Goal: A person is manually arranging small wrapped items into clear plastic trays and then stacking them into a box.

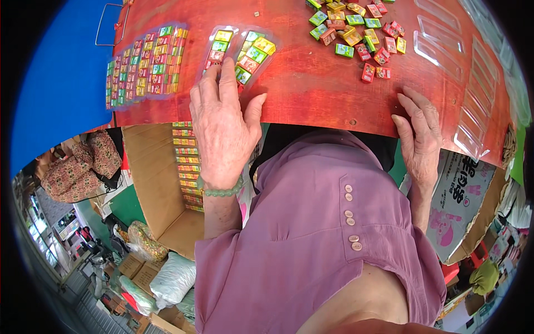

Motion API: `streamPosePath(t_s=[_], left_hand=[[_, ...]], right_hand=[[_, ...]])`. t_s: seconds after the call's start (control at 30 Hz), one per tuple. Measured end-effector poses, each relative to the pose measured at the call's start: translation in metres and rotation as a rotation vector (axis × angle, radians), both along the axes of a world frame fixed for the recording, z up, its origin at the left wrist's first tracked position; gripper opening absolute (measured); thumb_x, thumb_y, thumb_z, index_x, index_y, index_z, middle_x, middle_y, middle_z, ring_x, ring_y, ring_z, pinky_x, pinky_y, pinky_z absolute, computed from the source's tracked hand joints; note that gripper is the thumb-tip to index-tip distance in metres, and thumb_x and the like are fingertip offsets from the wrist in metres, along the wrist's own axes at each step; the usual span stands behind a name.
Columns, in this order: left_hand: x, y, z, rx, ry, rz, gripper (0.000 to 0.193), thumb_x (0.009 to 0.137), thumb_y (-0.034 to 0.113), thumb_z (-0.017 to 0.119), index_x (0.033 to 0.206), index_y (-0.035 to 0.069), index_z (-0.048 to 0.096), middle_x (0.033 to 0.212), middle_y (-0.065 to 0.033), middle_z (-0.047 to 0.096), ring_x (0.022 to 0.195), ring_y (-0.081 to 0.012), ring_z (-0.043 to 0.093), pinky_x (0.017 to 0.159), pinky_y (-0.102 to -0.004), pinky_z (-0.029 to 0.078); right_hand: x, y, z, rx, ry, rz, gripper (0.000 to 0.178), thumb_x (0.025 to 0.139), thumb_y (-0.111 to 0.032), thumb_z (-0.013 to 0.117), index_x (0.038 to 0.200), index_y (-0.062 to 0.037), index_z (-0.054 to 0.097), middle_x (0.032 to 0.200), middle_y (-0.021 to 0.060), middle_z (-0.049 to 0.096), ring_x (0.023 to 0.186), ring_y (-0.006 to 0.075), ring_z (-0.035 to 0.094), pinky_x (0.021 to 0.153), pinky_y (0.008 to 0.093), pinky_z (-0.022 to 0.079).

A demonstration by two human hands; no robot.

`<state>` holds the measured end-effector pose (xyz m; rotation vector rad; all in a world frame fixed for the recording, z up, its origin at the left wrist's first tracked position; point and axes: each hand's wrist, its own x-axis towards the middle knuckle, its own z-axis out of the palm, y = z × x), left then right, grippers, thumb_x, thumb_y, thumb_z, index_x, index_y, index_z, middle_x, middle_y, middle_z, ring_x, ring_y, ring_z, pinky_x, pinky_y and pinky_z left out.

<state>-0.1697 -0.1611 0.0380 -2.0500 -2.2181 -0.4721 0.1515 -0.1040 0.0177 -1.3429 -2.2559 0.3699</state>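
My left hand [225, 131], with a green bead bracelet at the wrist, lies with stretched fingers over the near end of two clear plastic trays. The left tray [216, 30] and the right tray [273, 39] each hold small green, yellow and red boxes [256, 54]. The fingertips reach the boxes of the left tray and partly hide them. At the table's near edge, my right hand [421, 131] rests with slightly bent fingers apart and nothing between them. Beyond it and to its left lies a loose pile of small coloured boxes [355, 38].
Filled trays [147, 67] stand in a block on the left of the red table [311, 106]. Clear plastic trays [439, 42] lie on the right. Below the table's edge, a cardboard box [153, 178] on the left contains rows of small boxes. Another carton [461, 195] is at right.
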Motion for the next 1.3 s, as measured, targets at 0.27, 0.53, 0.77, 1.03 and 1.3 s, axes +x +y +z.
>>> streamPosePath(t_s=[0.27, 0.53, 0.77, 1.03, 1.3], left_hand=[[0.0, 0.01, -0.011, -0.02, -0.005, 0.05, 0.058, 0.092, 0.015, 0.075, 0.143, -0.004, 0.053, 0.128, -0.0239, 0.057, 0.114, -0.0421, 0.056, 0.098, -0.0496, 0.048], [0.01, 0.023, -0.01, 0.001, 0.0, 0.073, 0.059, 0.09, 0.016, 0.076, 0.14, -0.007, 0.053, 0.12, -0.0262, 0.058, 0.11, -0.0432, 0.057, 0.095, -0.0493, 0.049], [0.013, 0.028, -0.006, -0.06, 0.033, 0.078, 0.058, 0.091, 0.016, 0.069, 0.14, -0.009, 0.052, 0.121, -0.0263, 0.059, 0.109, -0.0436, 0.058, 0.095, -0.0505, 0.05], [0.014, 0.029, -0.008, -0.057, -0.046, 0.07, 0.058, 0.089, 0.011, 0.067, 0.14, -0.01, 0.049, 0.122, -0.0285, 0.058, 0.109, -0.0454, 0.058, 0.094, -0.0533, 0.049], [0.006, 0.021, -0.01, -0.005, -0.098, 0.033, 0.062, 0.089, 0.008, 0.067, 0.142, -0.013, 0.045, 0.126, -0.0276, 0.054, 0.113, -0.0432, 0.054, 0.1, -0.0531, 0.046]], right_hand=[[0.0, 0.001, 0.0, -0.011, -0.006, -0.014, 0.035, 0.089, -0.015, 0.078, 0.121, -0.0016, 0.072, 0.129, 0.0131, 0.068, 0.119, 0.0318, 0.063, 0.102, 0.041, 0.049], [-0.007, 0.005, -0.001, -0.001, -0.007, 0.012, 0.033, 0.087, -0.014, 0.078, 0.118, -0.0009, 0.073, 0.127, 0.013, 0.068, 0.119, 0.0313, 0.064, 0.102, 0.0407, 0.049], [-0.005, 0.008, -0.005, 0.03, -0.002, 0.031, 0.031, 0.085, -0.01, 0.079, 0.114, 0.0003, 0.074, 0.126, 0.014, 0.069, 0.116, 0.0318, 0.064, 0.1, 0.0407, 0.049], [-0.008, 0.009, -0.009, 0.052, 0.024, 0.013, 0.029, 0.083, -0.008, 0.081, 0.111, -0.0002, 0.075, 0.122, 0.0132, 0.069, 0.114, 0.031, 0.064, 0.099, 0.0407, 0.05], [-0.007, 0.008, -0.008, 0.023, -0.032, 0.014, 0.028, 0.088, -0.004, 0.077, 0.116, 0.0, 0.073, 0.128, 0.0139, 0.067, 0.12, 0.0304, 0.062, 0.103, 0.0391, 0.049]])
